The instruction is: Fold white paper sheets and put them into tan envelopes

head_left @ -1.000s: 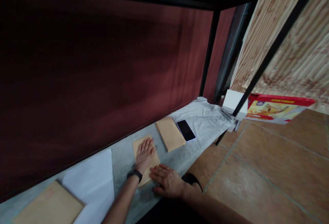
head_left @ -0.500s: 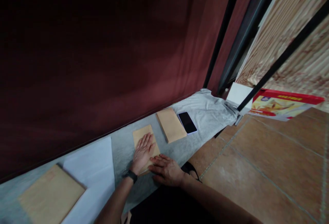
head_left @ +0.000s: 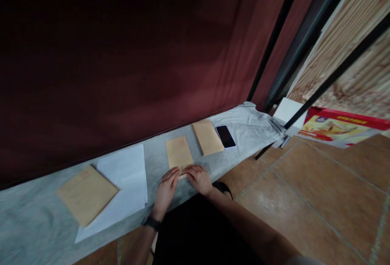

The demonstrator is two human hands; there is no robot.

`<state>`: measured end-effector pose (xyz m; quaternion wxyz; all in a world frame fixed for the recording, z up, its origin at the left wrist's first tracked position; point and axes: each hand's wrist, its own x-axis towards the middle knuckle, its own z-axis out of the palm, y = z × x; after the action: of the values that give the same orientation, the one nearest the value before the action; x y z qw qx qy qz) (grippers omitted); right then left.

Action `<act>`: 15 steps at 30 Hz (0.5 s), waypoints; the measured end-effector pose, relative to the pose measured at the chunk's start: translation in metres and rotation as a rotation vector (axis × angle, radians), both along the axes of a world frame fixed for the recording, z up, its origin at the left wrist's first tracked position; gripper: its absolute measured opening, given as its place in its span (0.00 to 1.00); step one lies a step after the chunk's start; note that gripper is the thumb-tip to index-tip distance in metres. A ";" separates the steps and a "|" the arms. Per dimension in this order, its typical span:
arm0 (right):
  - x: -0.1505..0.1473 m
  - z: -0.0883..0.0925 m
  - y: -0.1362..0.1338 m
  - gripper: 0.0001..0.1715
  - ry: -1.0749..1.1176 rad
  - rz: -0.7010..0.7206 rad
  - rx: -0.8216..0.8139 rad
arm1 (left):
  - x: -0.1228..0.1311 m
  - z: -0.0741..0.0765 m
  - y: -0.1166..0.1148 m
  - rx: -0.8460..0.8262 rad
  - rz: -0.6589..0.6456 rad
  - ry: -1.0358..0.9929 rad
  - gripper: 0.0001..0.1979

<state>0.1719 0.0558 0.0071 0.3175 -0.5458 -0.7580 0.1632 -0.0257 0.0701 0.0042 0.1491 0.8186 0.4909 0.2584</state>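
A tan paper envelope (head_left: 179, 151) lies flat on the grey cloth in front of me. Both hands are at its near end, where a strip of the paper looks folded or raised. My left hand (head_left: 166, 186), with a black band on the wrist, has its fingers closed together on the near left part of that edge. Close beside it, my right hand (head_left: 199, 179) grips the right part with bent fingers. The fingertips partly cover the fold. A stack of tan envelopes (head_left: 208, 137) lies to the right, touching or nearly touching a dark-screened phone (head_left: 226, 136).
On the left, another tan envelope stack (head_left: 87, 195) overlaps white paper sheets (head_left: 128, 175). The grey cloth (head_left: 33, 212) covers a narrow bench along a dark red wall (head_left: 122, 74). Black poles (head_left: 274, 37) rise at the right end, near a red and yellow box (head_left: 344, 127) above tiled floor.
My left hand has left the envelope's middle and come back to its near edge. My right hand's fingers have curled onto the same edge. The view has shifted slightly.
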 end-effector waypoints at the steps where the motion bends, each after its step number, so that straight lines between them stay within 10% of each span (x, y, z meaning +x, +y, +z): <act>1: -0.001 0.001 -0.001 0.12 -0.015 -0.024 -0.009 | 0.003 0.000 -0.001 0.004 0.022 -0.004 0.19; 15: -0.011 -0.011 -0.052 0.26 -0.177 0.055 0.125 | 0.018 -0.004 -0.004 -0.020 0.279 -0.089 0.21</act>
<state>0.1613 0.0038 -0.0042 0.2784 -0.5162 -0.8064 0.0753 -0.0080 0.0656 0.0005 0.1416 0.7285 0.5954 0.3077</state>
